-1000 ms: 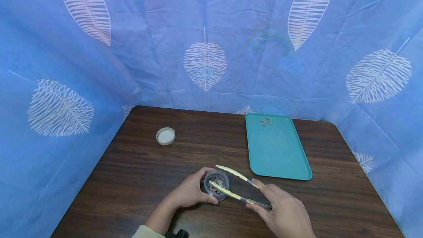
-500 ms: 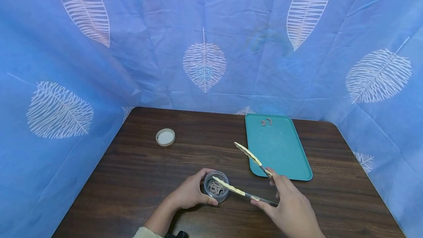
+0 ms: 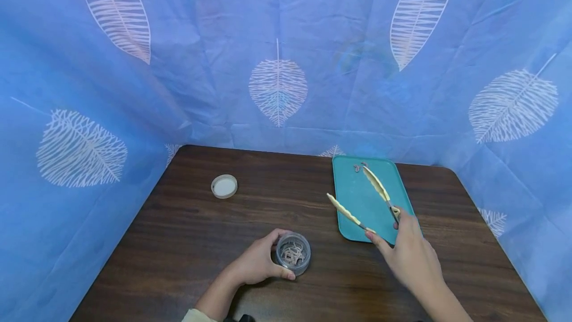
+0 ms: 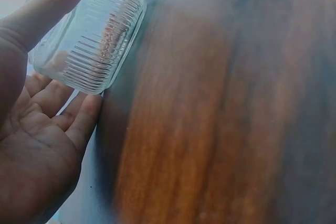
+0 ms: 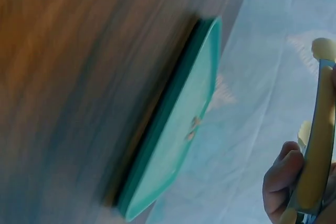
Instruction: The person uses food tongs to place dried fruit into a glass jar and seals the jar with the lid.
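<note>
With thumb and fingers round its side, my left hand (image 3: 256, 261) holds a small clear jar (image 3: 308, 257) at the table's front middle. Thin pinkish worm-like pieces (image 3: 293, 254) lie inside it. The left wrist view shows the jar's ribbed wall (image 4: 100, 51). My right hand (image 3: 413, 257) grips a pair of tongs (image 3: 378, 186) with cream tips, its arms spread wide and nothing visible between them. One tong arm overlaps the teal tray (image 3: 357, 222); the other tip reaches past its left edge. Two worm-like pieces (image 3: 356, 168) lie at the tray's far end, one partly behind a tip.
A round lid (image 3: 224, 186) with a white inside lies on the dark wooden table (image 3: 187, 222), at the back left. Blue cloth (image 3: 214, 78) with white leaf prints hangs behind the table and at both sides.
My right hand has carried the tongs from over the jar to the right and away from me, towards the tray, their arms spreading wider. My left hand and the jar have stayed put.
</note>
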A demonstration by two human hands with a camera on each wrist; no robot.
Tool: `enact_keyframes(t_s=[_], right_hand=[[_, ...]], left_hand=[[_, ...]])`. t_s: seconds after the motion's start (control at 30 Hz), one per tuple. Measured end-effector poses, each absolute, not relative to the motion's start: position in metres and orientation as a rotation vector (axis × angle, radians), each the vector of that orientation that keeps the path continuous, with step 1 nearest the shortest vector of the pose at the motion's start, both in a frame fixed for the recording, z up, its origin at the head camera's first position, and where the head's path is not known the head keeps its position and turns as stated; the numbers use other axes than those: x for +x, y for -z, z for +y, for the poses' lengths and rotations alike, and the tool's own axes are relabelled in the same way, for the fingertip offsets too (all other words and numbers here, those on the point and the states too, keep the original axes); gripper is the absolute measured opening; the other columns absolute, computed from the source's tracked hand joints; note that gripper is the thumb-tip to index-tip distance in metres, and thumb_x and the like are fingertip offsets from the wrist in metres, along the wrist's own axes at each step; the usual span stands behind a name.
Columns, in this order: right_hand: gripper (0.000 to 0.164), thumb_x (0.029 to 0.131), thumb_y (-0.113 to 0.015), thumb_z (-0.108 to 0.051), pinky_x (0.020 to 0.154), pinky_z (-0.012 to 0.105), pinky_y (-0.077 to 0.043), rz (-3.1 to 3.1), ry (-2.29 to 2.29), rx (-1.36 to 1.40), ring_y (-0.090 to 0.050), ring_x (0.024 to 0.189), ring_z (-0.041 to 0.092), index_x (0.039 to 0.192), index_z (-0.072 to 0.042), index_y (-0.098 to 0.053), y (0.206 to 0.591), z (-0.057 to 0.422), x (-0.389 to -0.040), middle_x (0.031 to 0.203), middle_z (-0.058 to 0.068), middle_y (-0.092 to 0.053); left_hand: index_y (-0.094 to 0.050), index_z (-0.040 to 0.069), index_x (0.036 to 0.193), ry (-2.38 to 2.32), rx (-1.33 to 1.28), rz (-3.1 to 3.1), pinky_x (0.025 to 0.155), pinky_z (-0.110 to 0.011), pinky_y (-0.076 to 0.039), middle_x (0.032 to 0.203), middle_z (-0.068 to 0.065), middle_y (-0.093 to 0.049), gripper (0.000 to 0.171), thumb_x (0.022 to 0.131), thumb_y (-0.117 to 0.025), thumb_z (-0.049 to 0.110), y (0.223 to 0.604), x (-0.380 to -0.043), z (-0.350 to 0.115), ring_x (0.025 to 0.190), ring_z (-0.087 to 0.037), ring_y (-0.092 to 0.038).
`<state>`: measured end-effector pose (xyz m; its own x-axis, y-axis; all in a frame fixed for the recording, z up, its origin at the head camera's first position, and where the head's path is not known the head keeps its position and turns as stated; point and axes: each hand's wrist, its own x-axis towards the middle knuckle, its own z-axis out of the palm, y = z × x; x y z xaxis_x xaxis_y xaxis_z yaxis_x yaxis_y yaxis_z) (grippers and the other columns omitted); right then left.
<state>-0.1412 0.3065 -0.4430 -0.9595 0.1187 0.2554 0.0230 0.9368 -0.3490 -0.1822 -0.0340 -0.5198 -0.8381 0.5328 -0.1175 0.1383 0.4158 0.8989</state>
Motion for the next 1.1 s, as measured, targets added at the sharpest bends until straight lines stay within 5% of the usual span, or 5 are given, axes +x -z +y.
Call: enact_keyframes(t_s=[0.27, 0.57, 0.93, 1.1], right_hand=[[0.107, 0.091, -0.054, -0.072, 0.052, 0.040, -0.048, -2.878, -0.591, -0.248, -0.064, 0.093, 0.046, 0.146, 0.015, -0.026, 0.449, 0.346, -0.185, 0.114, 0.032, -0.052], [0.107, 0.092, -0.045, -0.076, 0.048, 0.036, -0.042, -2.889, -0.589, -0.358, -0.060, 0.076, 0.038, 0.142, 0.016, -0.029, 0.457, 0.372, -0.225, 0.109, 0.031, -0.051], [0.102, 0.095, -0.029, -0.077, 0.053, 0.040, -0.042, -3.064, -0.634, -0.489, -0.060, 0.082, 0.040, 0.146, 0.012, -0.024, 0.470, 0.375, -0.264, 0.122, 0.034, -0.049], [0.095, 0.098, -0.029, -0.072, 0.054, 0.039, -0.042, -3.128, -0.611, -0.498, -0.060, 0.077, 0.037, 0.140, 0.013, -0.028, 0.479, 0.375, -0.275, 0.111, 0.031, -0.054]], left_hand=[[-0.046, 0.037, 0.141, -1.405, 0.568, 2.297, 0.105, -0.045, -0.048, 0.131, 0.005, -0.065, 0.087, 0.068, -0.093, 0.038, 0.520, -0.181, -0.034, 0.127, -0.023, -0.062], [-0.045, 0.039, 0.141, -1.388, 0.573, 2.290, 0.103, -0.042, -0.049, 0.130, 0.007, -0.064, 0.087, 0.069, -0.093, 0.040, 0.520, -0.185, -0.032, 0.125, -0.020, -0.062], [-0.045, 0.038, 0.140, -1.413, 0.566, 2.262, 0.105, -0.042, -0.048, 0.130, 0.006, -0.064, 0.085, 0.069, -0.093, 0.038, 0.520, -0.185, -0.035, 0.127, -0.021, -0.061], [-0.046, 0.038, 0.140, -1.405, 0.569, 2.274, 0.104, -0.041, -0.048, 0.130, 0.005, -0.064, 0.085, 0.069, -0.093, 0.038, 0.520, -0.184, -0.037, 0.126, -0.021, -0.062]])
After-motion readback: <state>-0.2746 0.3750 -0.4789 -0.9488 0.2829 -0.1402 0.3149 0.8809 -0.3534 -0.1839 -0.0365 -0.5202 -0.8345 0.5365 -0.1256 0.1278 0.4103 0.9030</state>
